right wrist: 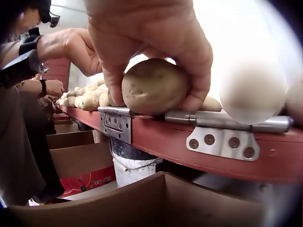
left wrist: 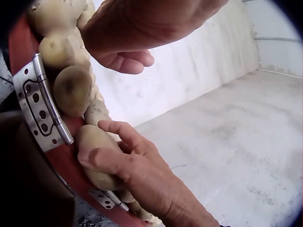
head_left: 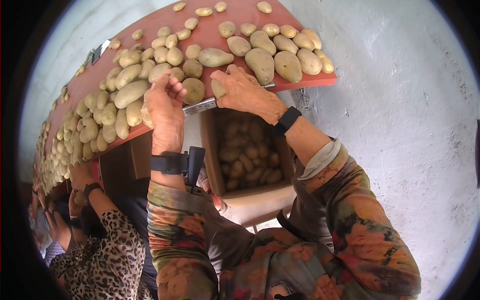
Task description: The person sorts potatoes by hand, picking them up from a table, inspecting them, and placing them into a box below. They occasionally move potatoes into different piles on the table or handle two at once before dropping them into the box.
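At the red table's front edge my right hand [head_left: 247, 92] grips a potato [right wrist: 154, 87], fingers on one side and thumb on the other. The potato sits low, close over the metal hinge [right wrist: 116, 124] in the right wrist view. My left hand [head_left: 167, 107] hovers beside the potato pile, palm turned inward and fingers loosely bent, with nothing seen in it. In the left wrist view, that hand [left wrist: 147, 28] is above several potatoes. Between the two hands lies a round potato [head_left: 193, 91] near the edge.
Below the edge stands a cardboard box [head_left: 207, 150] with many potatoes inside. Large potatoes [head_left: 260, 65] lie at the table's right end; a long pile [head_left: 90, 125] runs left. Another person's hand [head_left: 80, 177] works at left. A white bucket [right wrist: 135, 170] stands under the table.
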Demonstrator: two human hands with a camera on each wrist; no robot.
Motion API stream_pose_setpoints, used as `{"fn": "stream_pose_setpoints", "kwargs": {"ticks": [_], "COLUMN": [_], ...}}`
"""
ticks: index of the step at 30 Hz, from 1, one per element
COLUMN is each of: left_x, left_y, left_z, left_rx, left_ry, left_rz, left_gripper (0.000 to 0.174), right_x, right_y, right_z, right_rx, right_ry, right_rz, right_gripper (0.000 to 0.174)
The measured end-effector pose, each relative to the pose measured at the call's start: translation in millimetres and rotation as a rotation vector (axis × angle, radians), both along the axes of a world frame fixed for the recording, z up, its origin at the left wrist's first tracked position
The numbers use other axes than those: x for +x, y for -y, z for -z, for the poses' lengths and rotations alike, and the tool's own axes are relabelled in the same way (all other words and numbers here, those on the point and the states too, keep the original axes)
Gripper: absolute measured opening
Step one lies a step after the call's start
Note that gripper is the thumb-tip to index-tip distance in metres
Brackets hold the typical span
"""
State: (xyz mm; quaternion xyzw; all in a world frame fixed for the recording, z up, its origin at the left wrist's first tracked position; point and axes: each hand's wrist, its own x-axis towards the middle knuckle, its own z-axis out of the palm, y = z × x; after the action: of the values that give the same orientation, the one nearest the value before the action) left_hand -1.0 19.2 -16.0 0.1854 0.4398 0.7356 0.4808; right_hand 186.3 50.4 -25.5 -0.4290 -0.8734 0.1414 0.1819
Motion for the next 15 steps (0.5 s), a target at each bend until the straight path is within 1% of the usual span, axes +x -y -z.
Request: {"fn": "stream_pose_setpoints", "kwargs": {"ticks": [5, 8, 11, 14, 15], "left_x": [-3, -1, 1, 2, 3], "left_y": [0, 1, 2, 3, 3], "left_z": [1, 0, -3, -3, -4], "left_rx": [-0.022, -0.019, 0.019, 0.016, 0.028], "left_ry": [-0.024, -0.022, -0.011, -0.011, -0.012], "left_rz": [0.007, 0.012, -0.004, -0.014, -0.012], "left_gripper": [0.024, 0.024, 0.018, 0.021, 0.021], "right_x": [13, 22, 30, 40, 41], "right_y": [3, 5, 8, 15, 18], "right_z": [-1, -1, -5, -16, -17], "right_rx": [-0.016, -0.014, 0.018, -0.124, -0.111], "right_ry": [-0.056, -0.085, -0.109, -0.109, -0.109], "right_rz": [-0.088, -0.117, -0.173, -0.307, -0.306], "right_gripper": [0.061, 0.061, 0.063, 0.065, 0.065]}}
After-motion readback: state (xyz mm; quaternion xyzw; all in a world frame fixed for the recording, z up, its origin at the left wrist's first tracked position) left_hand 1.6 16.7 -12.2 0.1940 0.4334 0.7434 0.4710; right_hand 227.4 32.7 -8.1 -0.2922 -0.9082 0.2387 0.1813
